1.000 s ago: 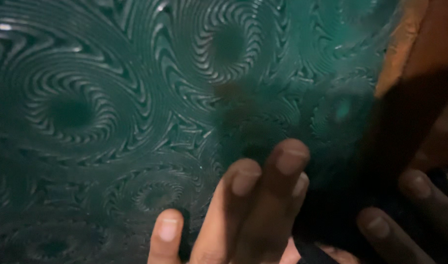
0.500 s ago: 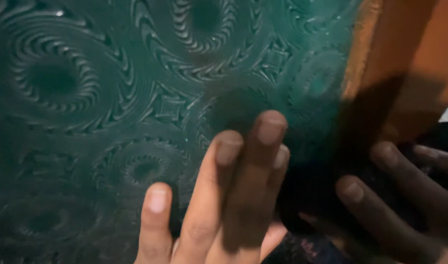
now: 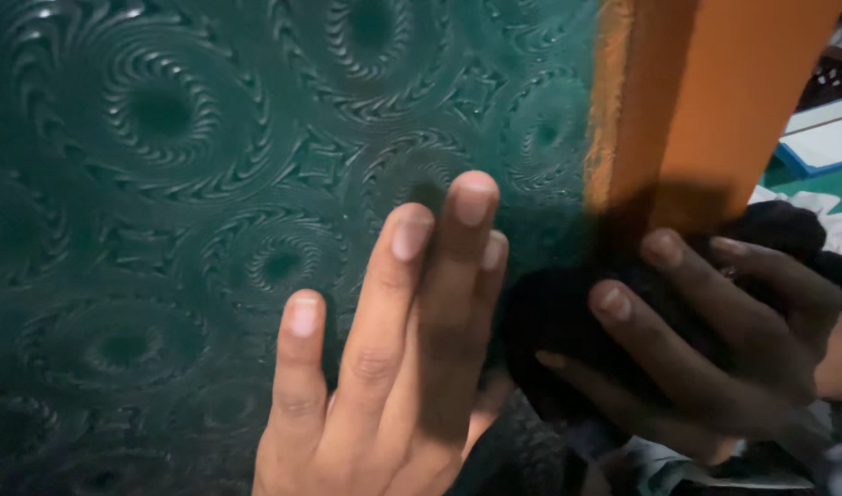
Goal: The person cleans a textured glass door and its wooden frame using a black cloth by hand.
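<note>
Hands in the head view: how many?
2. The left hand lies flat, fingers spread, on the green patterned surface; the right hand grips a dark cloth beside the orange post.

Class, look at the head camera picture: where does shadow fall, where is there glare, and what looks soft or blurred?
Head view: dim overall; the right hand and the dark cloth it grips sit in deep shadow, which also crosses the orange post low down. Small glints mark the ridges of the green swirl-patterned surface at upper left. The left hand is half shaded, its fingertips slightly soft.
</note>
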